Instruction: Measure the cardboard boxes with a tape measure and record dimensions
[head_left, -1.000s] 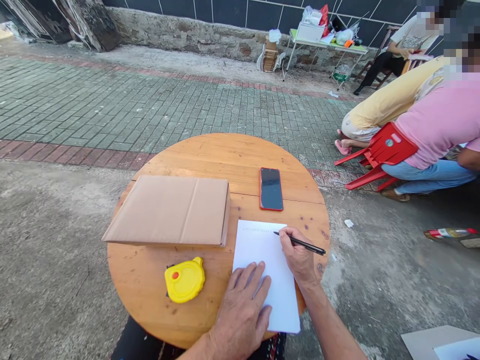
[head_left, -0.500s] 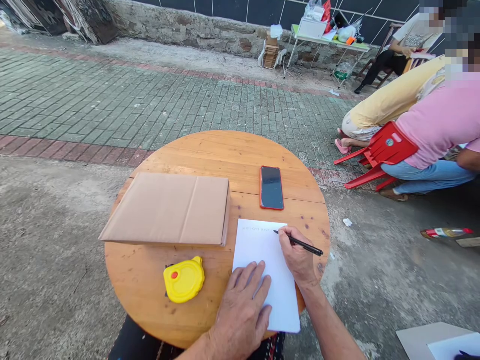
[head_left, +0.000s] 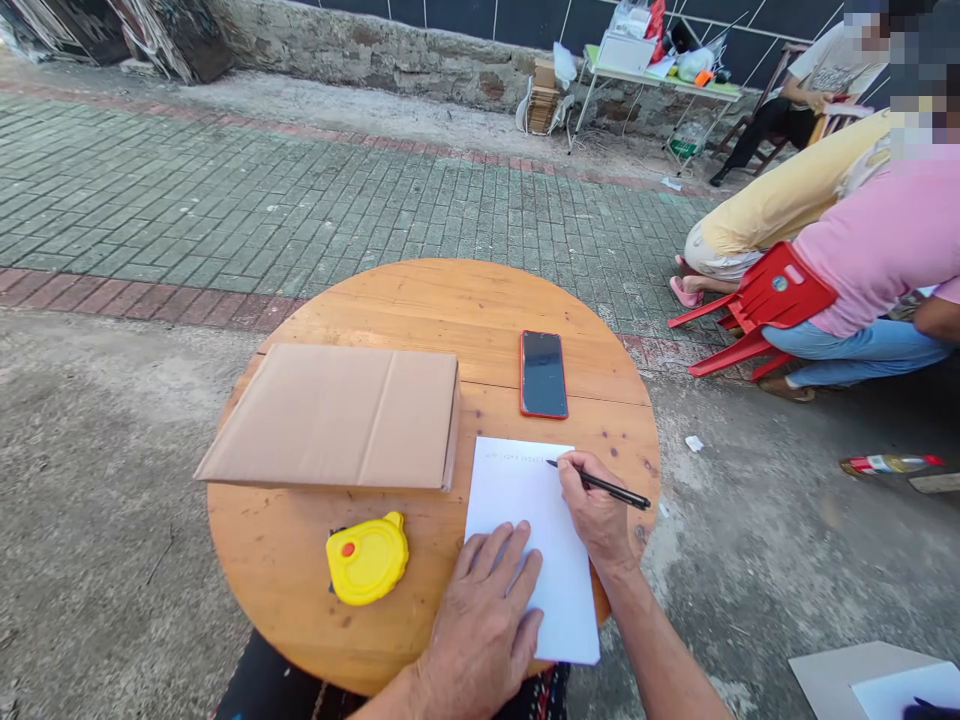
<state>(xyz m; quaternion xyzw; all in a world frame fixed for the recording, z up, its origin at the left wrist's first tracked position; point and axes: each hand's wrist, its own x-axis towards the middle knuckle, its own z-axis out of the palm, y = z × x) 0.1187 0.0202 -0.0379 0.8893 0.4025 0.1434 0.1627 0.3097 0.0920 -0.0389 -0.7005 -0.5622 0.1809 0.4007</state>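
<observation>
My right hand [head_left: 596, 510] grips a black pen [head_left: 611, 489], its tip near a faint line of handwriting at the top of a white sheet of paper [head_left: 559, 600]. Flat on the lower left of the sheet lies my left hand [head_left: 491, 610], fingers spread. Left of that hand sits a yellow tape measure [head_left: 367, 562] with a red button. A closed cardboard box [head_left: 337, 415] stands behind the tape measure. Beyond the paper's top edge is a phone [head_left: 544, 374] in a red case, screen dark.
All this rests on a round wooden table [head_left: 465, 290]. At the right a person in pink [head_left: 885, 240] sits on a red plastic chair [head_left: 780, 290]. A bottle [head_left: 889, 465] lies on the ground. A cluttered folding table [head_left: 660, 82] stands by the wall.
The pen's rear end has swung very slightly right and its tip stays near the written line. My left hand and the things on the table look unmoved.
</observation>
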